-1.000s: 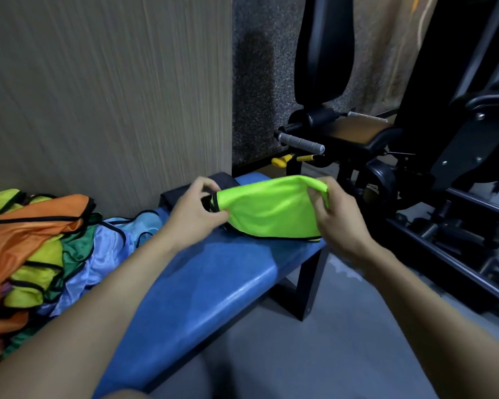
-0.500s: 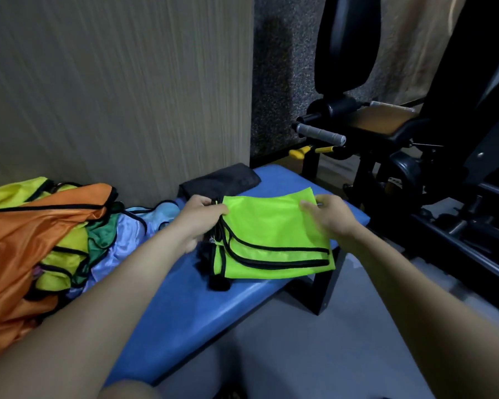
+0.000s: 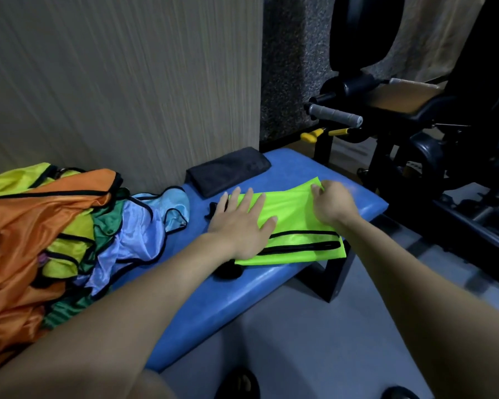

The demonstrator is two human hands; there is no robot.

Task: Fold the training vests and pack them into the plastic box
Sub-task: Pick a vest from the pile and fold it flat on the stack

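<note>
Head view: green vest (image 3: 296, 226) lies folded on the counter (image 3: 271, 286), long axis running 8 to 2 o'clock. Left hand (image 3: 242, 223) flat, fingers spread, pressing its 9 o'clock end. Right hand (image 3: 330, 203) curled, pinching the 2 o'clock corner. Unfolded pile (image 3: 55, 234) at 9 o'clock, nearer the left hand. Box not visible

There were two hands, left hand (image 3: 240, 223) and right hand (image 3: 331, 203), one lime vest (image 3: 293, 210), one pile of vests (image 3: 55, 226), one dark folded cloth (image 3: 228, 170), one tabletop (image 3: 213, 295)
</note>
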